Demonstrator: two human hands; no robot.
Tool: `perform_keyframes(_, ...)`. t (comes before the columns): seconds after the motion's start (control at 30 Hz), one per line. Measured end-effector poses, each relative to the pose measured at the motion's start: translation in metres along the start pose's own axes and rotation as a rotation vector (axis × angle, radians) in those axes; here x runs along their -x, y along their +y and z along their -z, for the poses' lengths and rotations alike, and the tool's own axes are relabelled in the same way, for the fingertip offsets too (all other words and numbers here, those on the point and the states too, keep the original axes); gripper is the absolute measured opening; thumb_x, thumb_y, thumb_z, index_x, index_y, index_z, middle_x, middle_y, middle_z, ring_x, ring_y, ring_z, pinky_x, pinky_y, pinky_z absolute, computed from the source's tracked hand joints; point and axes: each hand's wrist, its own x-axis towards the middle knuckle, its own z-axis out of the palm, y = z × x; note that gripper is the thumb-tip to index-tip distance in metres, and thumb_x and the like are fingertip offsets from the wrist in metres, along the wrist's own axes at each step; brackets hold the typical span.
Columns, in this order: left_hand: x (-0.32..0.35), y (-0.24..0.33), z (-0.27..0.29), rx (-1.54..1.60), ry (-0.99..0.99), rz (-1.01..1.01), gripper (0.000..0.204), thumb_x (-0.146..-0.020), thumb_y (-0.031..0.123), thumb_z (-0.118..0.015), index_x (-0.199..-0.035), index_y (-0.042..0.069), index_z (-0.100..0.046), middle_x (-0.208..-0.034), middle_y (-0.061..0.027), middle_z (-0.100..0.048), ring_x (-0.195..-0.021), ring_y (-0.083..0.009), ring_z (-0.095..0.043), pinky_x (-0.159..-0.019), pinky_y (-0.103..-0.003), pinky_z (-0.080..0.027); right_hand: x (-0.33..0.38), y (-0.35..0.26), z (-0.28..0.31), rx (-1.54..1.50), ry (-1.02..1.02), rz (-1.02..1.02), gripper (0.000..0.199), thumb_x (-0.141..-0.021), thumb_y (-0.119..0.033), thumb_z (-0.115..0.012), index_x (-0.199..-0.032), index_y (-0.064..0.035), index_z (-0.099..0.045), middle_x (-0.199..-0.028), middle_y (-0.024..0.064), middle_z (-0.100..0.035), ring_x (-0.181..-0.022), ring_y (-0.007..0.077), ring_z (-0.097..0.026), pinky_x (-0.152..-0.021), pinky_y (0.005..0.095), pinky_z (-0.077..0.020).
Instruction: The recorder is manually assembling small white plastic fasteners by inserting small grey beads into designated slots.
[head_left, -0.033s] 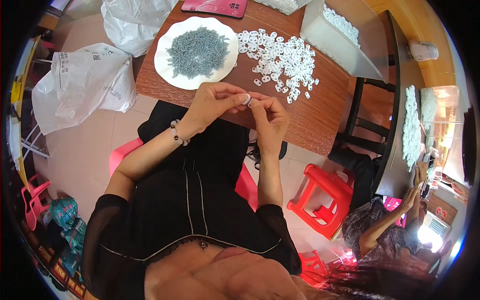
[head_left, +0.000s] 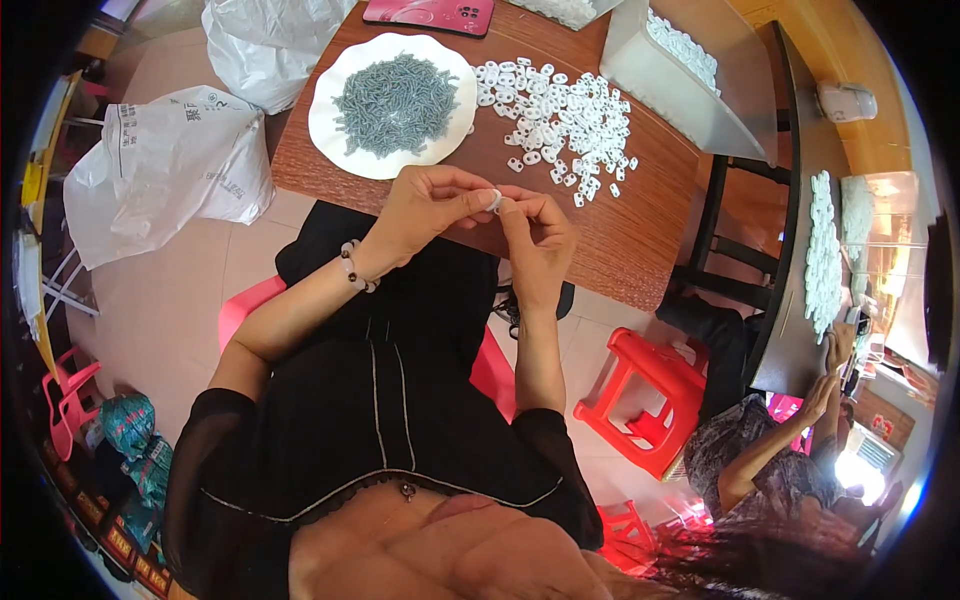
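Over the table's near edge, my left hand (head_left: 425, 212) and my right hand (head_left: 543, 240) meet fingertip to fingertip. Between them, thumbs and fingers pinch a small white plastic piece (head_left: 494, 200); the fingers cover most of it. Just beyond my left hand sits a white scalloped plate (head_left: 322, 125), heaped with short grey-blue ridged plugs or screws (head_left: 395, 105). Past my right hand, many loose white oval pieces with holes (head_left: 565, 120) lie spread on the wood. Whether a grey-blue part is also in my fingers cannot be seen.
The brown wooden table (head_left: 625, 240) carries a pink phone (head_left: 430, 14) and a translucent bin (head_left: 690, 95) of white pieces. White sacks (head_left: 170, 160) stand left. At right are a red stool (head_left: 640, 400), a dark table (head_left: 800, 270) with white pieces, and another person's arm (head_left: 780, 440).
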Motion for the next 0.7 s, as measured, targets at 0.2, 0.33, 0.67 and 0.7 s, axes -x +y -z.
perform_keyframes(0.2,0.005,0.010,0.002,0.145,-0.024,0.053,0.023,-0.088,0.018,-0.068,-0.102,0.000,-0.069,-0.086,-0.0061,-0.070,-0.074,-0.0091,-0.066,-0.066,-0.020,-0.054,-0.001,-0.008,-0.002,-0.116,-0.083,0.021,0.008,-0.086,-0.003,-0.068,-0.086,0.0011,-0.061,-0.103,0.0096,-0.063,-0.090,0.0126,-0.059,-0.082,0.0254,-0.0476)
perform_keyframes(0.33,0.009,0.014,0.000,0.209,-0.044,0.087,0.023,-0.088,0.020,-0.068,-0.102,0.001,-0.070,-0.084,-0.0050,-0.069,-0.072,-0.0082,-0.065,-0.066,-0.020,-0.054,0.000,-0.011,0.000,-0.229,-0.131,0.009,0.014,-0.086,-0.004,-0.069,-0.095,0.0015,-0.060,-0.110,0.0097,-0.060,-0.093,0.0136,-0.059,-0.085,0.0265,-0.0479)
perform_keyframes(0.67,0.012,0.019,0.000,0.206,-0.149,0.088,0.021,-0.086,0.020,-0.071,-0.098,0.003,-0.071,-0.081,-0.0029,-0.069,-0.070,-0.0077,-0.063,-0.063,-0.020,-0.053,-0.002,-0.017,0.004,-0.300,-0.421,-0.008,0.048,-0.090,-0.027,-0.065,-0.127,0.0009,-0.054,-0.127,0.0128,-0.054,-0.109,0.0183,-0.056,-0.089,0.0319,-0.0507)
perform_keyframes(0.7,0.012,0.021,-0.001,0.206,-0.147,0.101,0.021,-0.085,0.020,-0.072,-0.097,0.003,-0.071,-0.080,-0.0029,-0.069,-0.070,-0.0079,-0.063,-0.063,-0.020,-0.052,-0.003,-0.014,0.005,-0.301,-0.430,0.017,0.047,-0.090,-0.028,-0.065,-0.127,0.0002,-0.056,-0.127,0.0141,-0.055,-0.110,0.0191,-0.056,-0.089,0.0320,-0.0511)
